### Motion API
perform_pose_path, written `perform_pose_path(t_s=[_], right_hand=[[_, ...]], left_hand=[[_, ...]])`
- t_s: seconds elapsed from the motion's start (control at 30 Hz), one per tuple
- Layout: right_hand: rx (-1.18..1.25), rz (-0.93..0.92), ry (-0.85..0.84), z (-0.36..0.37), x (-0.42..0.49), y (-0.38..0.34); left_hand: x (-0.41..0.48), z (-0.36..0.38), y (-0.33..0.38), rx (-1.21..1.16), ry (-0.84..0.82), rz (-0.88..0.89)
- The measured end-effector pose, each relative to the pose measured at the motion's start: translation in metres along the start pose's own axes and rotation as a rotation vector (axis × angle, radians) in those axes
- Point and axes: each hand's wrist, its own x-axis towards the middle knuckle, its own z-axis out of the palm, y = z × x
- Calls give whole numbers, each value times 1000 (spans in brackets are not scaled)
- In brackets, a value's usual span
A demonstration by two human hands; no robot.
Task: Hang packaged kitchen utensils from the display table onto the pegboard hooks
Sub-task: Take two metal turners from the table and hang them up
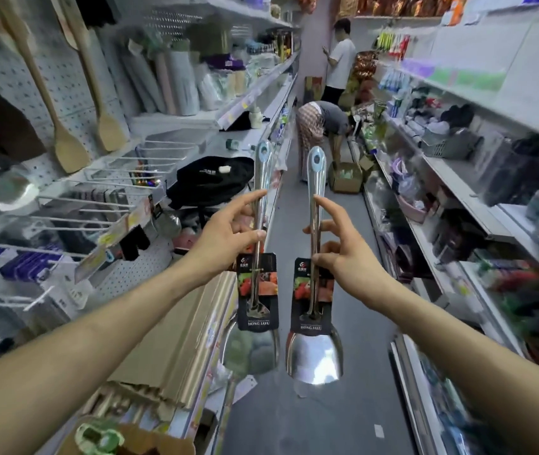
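Bare forearms fill the 2 bottom corners of the frame, and each ends on a utensil. My left hand (225, 234) pinches the thin shaft of the left steel spatula (257, 290), a shiny polished turner with a black printed card round its neck. The thumb is set against curled fingers and the forefinger lies up along the shaft. My right hand (337, 254) pinches the right steel spatula (310, 300), a matching piece with the same card, in the same way. Both hang mid-frame over the grey aisle floor (327, 405), just beside each other but apart. Each stands nearly upright, with the broad blade at the bottom and the pale blue hanging eye (264, 152) at the top, above the fingers.

What my next move turns on is the white wire hooks (163, 149). They jut from the pale perforated pegboard (64, 80) at centre left, with their tips pointing towards the aisle. They lie to the left of both hands, so the left hand is nearer. I judge its spatula should go first, with the eye led sideways onto a hook tip.

Further out, 2 long wooden spatulas (64, 139) hang at upper left and a black bag (209, 182) sits on the shelf beyond the left hand. A standing person (340, 60) and a bending person (319, 121) are far down the aisle.
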Motion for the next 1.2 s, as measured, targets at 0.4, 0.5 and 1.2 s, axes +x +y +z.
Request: perform_pose_path(t_s=[0.4,0.5,1.2], right_hand=[[-3,-114,-175,-45,183,53],[32,-155,-252,-49,239,52],[227,-436,-703,115,509,27]], left_hand=[[150,-3,-41,20,140,-62],[181,-21,-37,41,244,-59],[246,-177,-95,190,662,-150]])
